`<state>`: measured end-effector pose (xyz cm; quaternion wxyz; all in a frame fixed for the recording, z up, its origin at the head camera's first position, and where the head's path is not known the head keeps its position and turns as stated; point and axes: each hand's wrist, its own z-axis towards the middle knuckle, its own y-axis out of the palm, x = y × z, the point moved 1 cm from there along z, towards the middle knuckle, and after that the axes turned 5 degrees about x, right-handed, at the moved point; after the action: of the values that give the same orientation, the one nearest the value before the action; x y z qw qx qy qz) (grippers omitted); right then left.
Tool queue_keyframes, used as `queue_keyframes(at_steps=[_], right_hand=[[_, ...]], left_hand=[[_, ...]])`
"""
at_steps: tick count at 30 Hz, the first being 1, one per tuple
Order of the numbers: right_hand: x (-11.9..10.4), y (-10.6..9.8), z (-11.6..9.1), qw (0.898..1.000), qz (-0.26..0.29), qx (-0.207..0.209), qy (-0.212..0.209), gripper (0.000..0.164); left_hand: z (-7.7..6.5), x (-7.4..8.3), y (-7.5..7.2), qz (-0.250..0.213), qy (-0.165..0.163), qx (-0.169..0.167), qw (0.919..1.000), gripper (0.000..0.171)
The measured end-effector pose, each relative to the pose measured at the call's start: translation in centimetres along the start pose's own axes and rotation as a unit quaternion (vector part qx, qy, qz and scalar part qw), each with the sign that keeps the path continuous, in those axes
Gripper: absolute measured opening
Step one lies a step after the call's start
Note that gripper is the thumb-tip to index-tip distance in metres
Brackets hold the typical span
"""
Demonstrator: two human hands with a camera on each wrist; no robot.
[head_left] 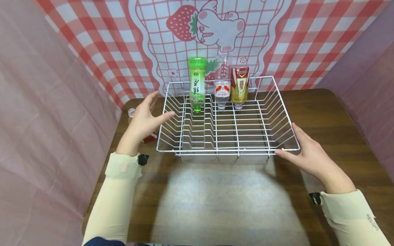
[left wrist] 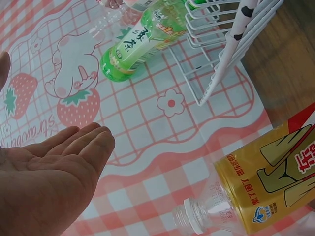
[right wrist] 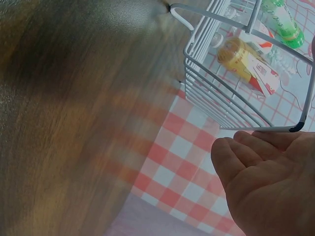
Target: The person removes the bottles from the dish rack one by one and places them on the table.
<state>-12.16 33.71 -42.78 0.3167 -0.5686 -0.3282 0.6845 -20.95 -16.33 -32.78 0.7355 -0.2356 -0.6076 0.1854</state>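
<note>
A white wire dish rack stands on the table, with three bottles leaning neck-down at its back. From left to right they are a green tea bottle, a clear water bottle and a red-and-gold labelled bottle. My right hand is at the rack's front right corner, thumb by the front rim and fingers along the right side. Off the rack's left side, my left hand is spread and holds nothing. Another gold-and-red labelled bottle is near it, mostly hidden by that hand in the head view.
The brown wooden table extends around the rack. A red-and-white checked cloth with strawberry drawings hangs behind it. Pinkish curtains flank both sides.
</note>
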Motion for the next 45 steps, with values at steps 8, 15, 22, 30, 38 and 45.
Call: queue_keyframes(at_steps=[8, 15, 22, 30, 38, 45], right_hand=[[0.1, 0.1, 0.0, 1.0, 0.002, 0.002, -0.003, 0.113], [0.2, 0.1, 0.0, 1.0, 0.004, 0.0, 0.001, 0.113], [0.2, 0.2, 0.1, 1.0, 0.001, -0.001, 0.005, 0.114], [0.2, 0.2, 0.0, 1.0, 0.006, 0.004, 0.0, 0.113], [0.3, 0.3, 0.0, 1.0, 0.01, 0.003, 0.0, 0.113], [0.4, 0.3, 0.0, 1.0, 0.012, 0.004, 0.002, 0.113]], left_hand=[[0.4, -0.1, 0.3, 0.016, -0.005, -0.004, 0.9998, 0.097], [1.1, 0.2, 0.5, 0.019, -0.006, -0.002, 0.9998, 0.099], [1.8, 0.6, 0.7, 0.012, -0.003, -0.002, 0.9999, 0.1], [2.3, 1.0, 0.9, 0.03, -0.013, -0.012, 0.9994, 0.103], [2.6, 1.4, 1.1, 0.039, -0.014, -0.012, 0.9991, 0.103], [3.0, 1.5, 1.5, 0.048, -0.018, -0.016, 0.9986, 0.103]])
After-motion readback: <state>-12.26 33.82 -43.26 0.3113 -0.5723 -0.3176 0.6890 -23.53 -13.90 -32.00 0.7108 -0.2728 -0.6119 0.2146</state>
